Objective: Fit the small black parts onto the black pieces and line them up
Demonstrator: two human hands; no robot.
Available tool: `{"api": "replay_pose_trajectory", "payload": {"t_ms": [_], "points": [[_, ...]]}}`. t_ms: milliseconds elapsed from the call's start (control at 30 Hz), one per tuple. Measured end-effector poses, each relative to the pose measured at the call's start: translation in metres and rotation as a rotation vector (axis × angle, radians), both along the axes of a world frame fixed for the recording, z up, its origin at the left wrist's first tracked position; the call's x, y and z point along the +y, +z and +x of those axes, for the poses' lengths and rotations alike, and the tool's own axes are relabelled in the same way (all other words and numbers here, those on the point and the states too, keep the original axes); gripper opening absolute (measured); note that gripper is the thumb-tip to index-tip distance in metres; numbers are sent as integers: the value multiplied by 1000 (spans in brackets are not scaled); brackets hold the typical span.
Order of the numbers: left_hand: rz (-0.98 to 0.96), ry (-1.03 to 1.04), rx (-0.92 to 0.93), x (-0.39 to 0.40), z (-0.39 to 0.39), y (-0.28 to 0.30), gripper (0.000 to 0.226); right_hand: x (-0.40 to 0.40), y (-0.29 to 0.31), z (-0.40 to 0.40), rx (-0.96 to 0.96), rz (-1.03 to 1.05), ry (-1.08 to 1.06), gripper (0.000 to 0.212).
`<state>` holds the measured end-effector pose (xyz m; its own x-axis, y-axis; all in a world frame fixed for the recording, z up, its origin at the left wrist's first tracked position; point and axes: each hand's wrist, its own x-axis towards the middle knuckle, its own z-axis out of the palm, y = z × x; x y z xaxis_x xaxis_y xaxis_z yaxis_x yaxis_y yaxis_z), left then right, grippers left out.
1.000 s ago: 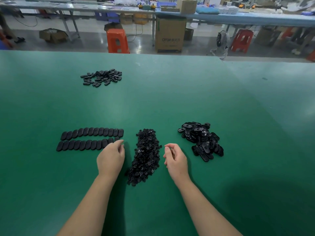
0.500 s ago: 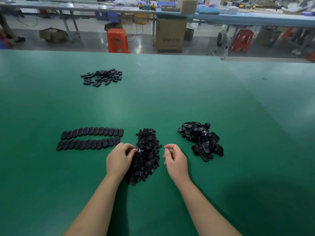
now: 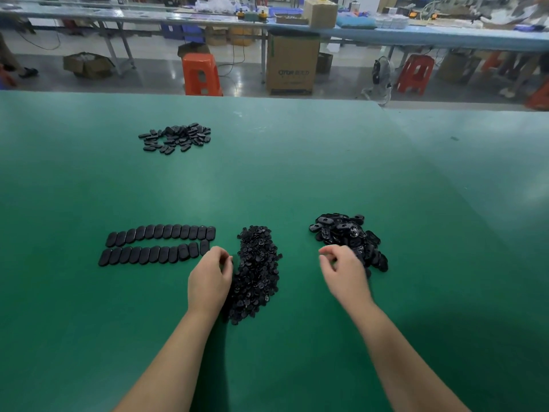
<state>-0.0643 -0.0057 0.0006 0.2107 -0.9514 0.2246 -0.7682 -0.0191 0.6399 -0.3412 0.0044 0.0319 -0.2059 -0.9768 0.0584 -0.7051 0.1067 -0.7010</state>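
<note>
Shifted rightward since half a second ago, the right hand [image 3: 344, 270], its grip loosely curled and empty, hovers at the near-left edge of the pile of black pieces [image 3: 349, 237], while the left hand [image 3: 211, 278], whose curled grip may pinch something I cannot tell, sits beside the small black parts [image 3: 257, 272].

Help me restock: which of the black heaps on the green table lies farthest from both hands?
The scattered heap of oval pieces at the far left; the other two heaps each lie beside a hand.
</note>
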Motion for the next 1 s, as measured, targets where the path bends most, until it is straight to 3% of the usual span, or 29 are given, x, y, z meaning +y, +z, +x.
{"api": "replay_pose_trajectory", "payload": {"t_ms": [133,267,433,633,767,867,1000], "points": [[-23,-13,-13,0,-1,1,12,0,0,-34,268,120,-101,32],[-20,-27,-20,0,0,-2,8,1,-4,-43,413,200,-66,32],[-2,-70,-49,0,0,-4,12,-1,2,-40,415,187,-79,21],[-11,-65,-39,-1,0,-4,13,-5,7,-38,361,154,-59,26],[-41,-64,-43,0,0,-3,27,-7,10,-32,98,43,-81,20],[-49,-68,-72,0,1,-3,23,-4,17,-19,-294,-33,-101,10],[-59,-72,-69,0,1,-3,17,5,19,6,-559,-17,-14,17]]}}
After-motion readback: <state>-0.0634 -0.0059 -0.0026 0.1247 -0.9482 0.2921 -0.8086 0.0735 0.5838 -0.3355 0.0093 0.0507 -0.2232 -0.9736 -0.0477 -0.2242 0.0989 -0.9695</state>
